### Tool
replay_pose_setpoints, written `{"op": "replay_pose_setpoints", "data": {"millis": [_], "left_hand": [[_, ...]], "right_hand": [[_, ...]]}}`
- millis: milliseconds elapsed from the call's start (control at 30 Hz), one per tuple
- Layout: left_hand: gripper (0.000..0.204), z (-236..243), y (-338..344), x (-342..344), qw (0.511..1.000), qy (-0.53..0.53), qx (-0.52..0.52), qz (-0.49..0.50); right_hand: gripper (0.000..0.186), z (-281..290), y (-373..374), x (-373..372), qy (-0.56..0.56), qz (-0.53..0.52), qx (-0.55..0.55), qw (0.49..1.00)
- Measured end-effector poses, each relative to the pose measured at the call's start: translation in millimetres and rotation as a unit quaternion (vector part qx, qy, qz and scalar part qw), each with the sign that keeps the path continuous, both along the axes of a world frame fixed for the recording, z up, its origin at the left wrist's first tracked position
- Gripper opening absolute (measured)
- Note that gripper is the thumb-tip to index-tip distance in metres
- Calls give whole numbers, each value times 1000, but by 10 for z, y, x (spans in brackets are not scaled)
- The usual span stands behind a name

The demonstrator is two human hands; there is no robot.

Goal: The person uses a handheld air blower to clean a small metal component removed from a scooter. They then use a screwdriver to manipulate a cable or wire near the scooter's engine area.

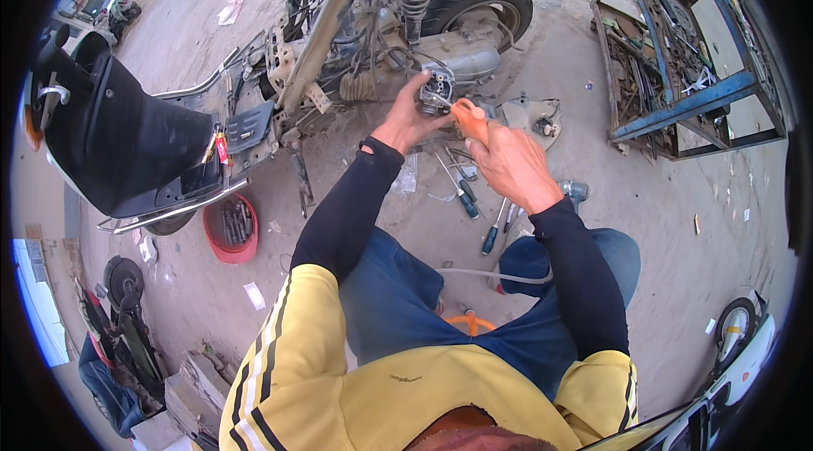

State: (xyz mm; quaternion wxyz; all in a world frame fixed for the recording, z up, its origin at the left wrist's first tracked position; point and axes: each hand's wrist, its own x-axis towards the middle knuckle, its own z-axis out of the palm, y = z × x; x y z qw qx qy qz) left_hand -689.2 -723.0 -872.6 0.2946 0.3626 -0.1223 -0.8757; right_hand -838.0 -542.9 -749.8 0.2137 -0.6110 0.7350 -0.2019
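Observation:
My left hand (406, 118) is closed around a small metal carburetor (435, 88), thumb on its upper side, close to the scooter's engine (470, 64). My right hand (513, 165) grips an orange air blow gun (469, 119), its tip against or very near the carburetor. The exact contact is hidden by fingers. Below my hands, screwdrivers with dark teal handles (468, 204) lie on the ground. A flat metal cover (533, 119) rests to the right of the blow gun. An impact wrench (574, 192) lies partly behind my right forearm.
The stripped scooter frame (326, 36) stands ahead, its rear wheel (479, 6) beyond the engine. A blue metal tool rack (686, 108) is at the right. The scooter's black seat (114, 116) and a red bowl of parts (230, 227) sit left. A pale hose (500, 276) crosses between my legs.

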Motion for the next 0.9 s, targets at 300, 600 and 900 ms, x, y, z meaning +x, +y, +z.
{"op": "replay_pose_setpoints", "data": {"millis": [300, 600, 900], "left_hand": [[67, 151, 26, 11, 999, -36, 20, -33], [70, 137, 19, 91, 998, -36, -16, -57], [55, 126, 26, 205, 998, 48, 7, -33]], "right_hand": [[36, 124, 79, -216, -74, -39, 18, 996], [33, 303, 128, -251, -152, -48, 38, 986], [34, 251, 151, -256, -98, -40, 16, 994]]}}
